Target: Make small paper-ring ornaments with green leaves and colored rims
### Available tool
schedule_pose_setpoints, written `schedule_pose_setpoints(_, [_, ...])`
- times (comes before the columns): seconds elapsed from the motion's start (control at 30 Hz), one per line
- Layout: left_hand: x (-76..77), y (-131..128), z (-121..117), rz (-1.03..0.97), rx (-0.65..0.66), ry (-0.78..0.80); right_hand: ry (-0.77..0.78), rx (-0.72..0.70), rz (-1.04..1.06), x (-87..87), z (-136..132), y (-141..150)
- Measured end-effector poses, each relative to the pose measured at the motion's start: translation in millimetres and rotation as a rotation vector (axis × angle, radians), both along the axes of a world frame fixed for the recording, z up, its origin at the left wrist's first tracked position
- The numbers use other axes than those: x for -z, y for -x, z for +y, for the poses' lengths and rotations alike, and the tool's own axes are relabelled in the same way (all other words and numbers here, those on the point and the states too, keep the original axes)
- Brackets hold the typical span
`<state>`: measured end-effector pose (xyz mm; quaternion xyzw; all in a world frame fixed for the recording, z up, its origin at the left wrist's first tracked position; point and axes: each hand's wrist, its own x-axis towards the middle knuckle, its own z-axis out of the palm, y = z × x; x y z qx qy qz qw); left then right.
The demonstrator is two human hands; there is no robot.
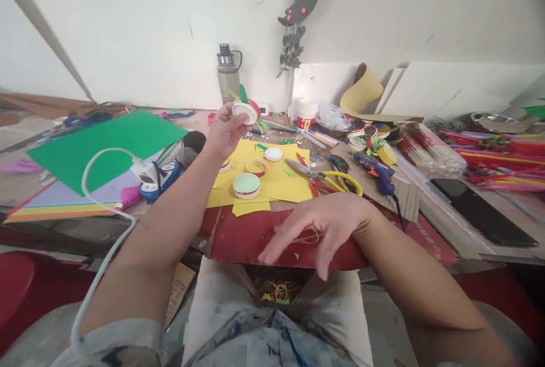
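Raised over the yellow paper [293, 188], my left hand [227, 131] pinches a small white paper-cup base [246, 112] with a red rim and green strips sticking up. My right hand [323, 222] hangs above the front of the red board [242, 236], fingers apart and holding nothing. On the yellow paper sit a pale green round piece [246, 184], a red-and-yellow ring [256, 168] and a white round piece [273, 154]. Scissors [315, 172] with yellow handles lie just beyond my right hand.
A blue glue gun [377, 172], a black phone [483, 211] and pipe cleaners [506, 157] occupy the right side. Green sheets [110, 145] and a white cable [87, 185] are at left. A bottle [229, 77] and paper cups [306, 114] stand near the wall.
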<state>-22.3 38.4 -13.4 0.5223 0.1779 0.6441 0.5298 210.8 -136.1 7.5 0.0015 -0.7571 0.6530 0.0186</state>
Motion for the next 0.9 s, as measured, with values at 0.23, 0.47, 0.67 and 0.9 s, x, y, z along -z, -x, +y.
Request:
schedule_pose_setpoints(0.23, [1.2, -3, -1, -0.001, -0.018, 0.046, 0.143, 0.092, 0.090, 6.6, 1, -12])
schedule_pose_setpoints(0.47, [0.9, -5, -5, 0.001, -0.020, 0.086, -0.255, 0.566, 0.138, 10.2, -1, -3])
schedule_pose_setpoints(0.67, [4.5, -5, 1, 0.038, -0.022, 0.049, -0.678, 0.875, 0.265, 28.0, 2, 10])
schedule_pose_setpoints(0.9, [14.3, -5, 15, 0.044, -0.034, 0.011, -0.793, 0.885, 0.155, 33.2, 11, 6])
